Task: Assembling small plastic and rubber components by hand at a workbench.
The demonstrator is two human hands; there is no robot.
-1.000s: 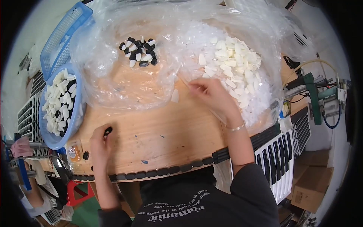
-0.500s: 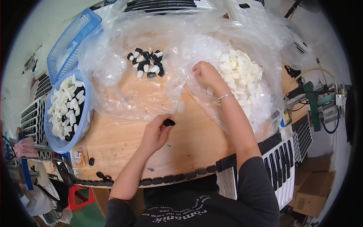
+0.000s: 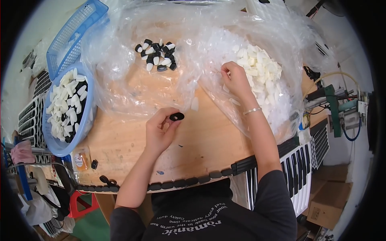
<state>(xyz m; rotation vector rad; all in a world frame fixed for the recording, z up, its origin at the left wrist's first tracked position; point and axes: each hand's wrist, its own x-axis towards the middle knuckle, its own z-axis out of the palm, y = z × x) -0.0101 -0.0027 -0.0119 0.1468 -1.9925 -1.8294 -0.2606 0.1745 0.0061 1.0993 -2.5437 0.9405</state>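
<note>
Above the middle of the wooden table, my left hand (image 3: 159,130) pinches a black oval piece (image 3: 177,116) between thumb and fingers; a small pale opening shows in it. My right hand (image 3: 237,78) is at the left edge of a pile of white flat tapered pieces (image 3: 263,68) on clear plastic. Its thumb and fingertips are pressed together; whether a piece is between them is too small to tell. One loose translucent white piece (image 3: 195,104) rests between my hands. Farther off lies a cluster of black pieces with white tips (image 3: 156,55).
A blue basin (image 3: 91,102) of white and black pieces stands at the left, with a blue basket (image 3: 76,34) behind it. Crumpled clear plastic (image 3: 108,80) covers the far table. Black pieces (image 3: 181,183) line the near edge. Black-and-white slotted panels (image 3: 297,176) stand at the right.
My right hand has shifted right, closer to the white pile. My left hand has moved slightly away from me, and the black piece has turned so its opening shows. The view has shifted slightly.
</note>
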